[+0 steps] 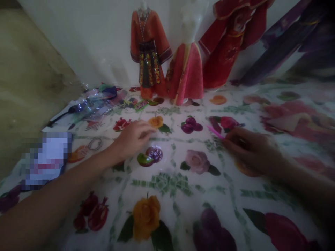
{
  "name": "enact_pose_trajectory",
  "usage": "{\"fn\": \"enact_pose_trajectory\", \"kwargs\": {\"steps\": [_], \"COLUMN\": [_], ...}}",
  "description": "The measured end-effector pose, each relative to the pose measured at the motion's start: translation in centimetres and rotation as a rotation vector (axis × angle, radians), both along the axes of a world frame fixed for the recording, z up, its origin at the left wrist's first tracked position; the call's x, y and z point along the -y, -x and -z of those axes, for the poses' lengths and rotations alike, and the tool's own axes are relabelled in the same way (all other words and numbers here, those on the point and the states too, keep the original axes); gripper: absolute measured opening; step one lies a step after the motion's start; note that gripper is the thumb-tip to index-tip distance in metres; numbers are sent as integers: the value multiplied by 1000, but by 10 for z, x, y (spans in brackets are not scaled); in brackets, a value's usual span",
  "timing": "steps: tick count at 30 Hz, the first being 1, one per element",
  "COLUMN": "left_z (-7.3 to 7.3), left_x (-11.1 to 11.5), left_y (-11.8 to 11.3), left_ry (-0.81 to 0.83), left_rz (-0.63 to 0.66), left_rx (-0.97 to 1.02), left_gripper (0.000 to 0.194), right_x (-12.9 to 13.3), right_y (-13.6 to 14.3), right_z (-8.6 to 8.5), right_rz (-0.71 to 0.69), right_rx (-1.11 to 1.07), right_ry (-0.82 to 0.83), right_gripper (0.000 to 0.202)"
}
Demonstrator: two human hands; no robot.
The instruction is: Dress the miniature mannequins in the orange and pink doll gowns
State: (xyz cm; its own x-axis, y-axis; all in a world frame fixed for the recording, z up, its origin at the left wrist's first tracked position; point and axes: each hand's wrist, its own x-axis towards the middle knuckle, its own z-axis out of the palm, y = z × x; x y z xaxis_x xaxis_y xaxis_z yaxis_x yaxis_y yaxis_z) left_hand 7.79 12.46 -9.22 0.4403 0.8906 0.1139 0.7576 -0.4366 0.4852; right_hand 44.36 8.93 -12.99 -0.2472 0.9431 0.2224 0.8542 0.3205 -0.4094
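My right hand [246, 148] pinches a thin bright pink strip [215, 132] above the flowered tablecloth, its tip pointing left. Left of centre, my left hand [134, 137] is over the cloth with fingers bent and pressed together; what they hold, if anything, is too small to make out. Behind the hands stand a small orange robe on a stand [149, 52] and a white mannequin form with a pink skirt [187, 76].
A red dress [222, 59] and a dark purple garment [277, 45] stand at the back right. Clear plastic bags [98, 101] lie at the back left, near a phone [48, 157]. Pink fabric [298, 120] lies at right. A wall [86, 38] rises behind.
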Motion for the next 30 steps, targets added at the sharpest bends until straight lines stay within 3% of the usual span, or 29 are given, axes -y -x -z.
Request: {"fn": "enact_pose_trajectory", "kwargs": {"steps": [5,9,13,17,20,25,28,30], "left_z": [7,13,15,11,-1,-19,-14,-6], "left_x": [8,23,31,27,21,13,12,15], "left_y": [-2,-12,-24,-21,-6,25,40,46], "left_ry": [-179,-193,-213,-274,-328,-294,-260,-243], "left_rz": [68,135,158,150,80,-169,-252,-238], "left_rx": [-185,-344,-349,-228,-102,25,48,13], "left_gripper": [33,42,42,33,22,8,7,7], "right_x": [0,2,1,-1,-1,0,0,-1], "right_y": [1,2,1,-1,0,0,-3,-4], "right_z": [-1,-4,-2,3,6,6,4,4], "right_rz": [-13,3,-7,-9,27,76,86,87], "right_rx": [-12,-6,-3,1,3,-7,-6,-5], "right_ry": [-23,10,7,-27,-19,47,88,118], "right_gripper": [24,25,25,26,29,37,41,44]}}
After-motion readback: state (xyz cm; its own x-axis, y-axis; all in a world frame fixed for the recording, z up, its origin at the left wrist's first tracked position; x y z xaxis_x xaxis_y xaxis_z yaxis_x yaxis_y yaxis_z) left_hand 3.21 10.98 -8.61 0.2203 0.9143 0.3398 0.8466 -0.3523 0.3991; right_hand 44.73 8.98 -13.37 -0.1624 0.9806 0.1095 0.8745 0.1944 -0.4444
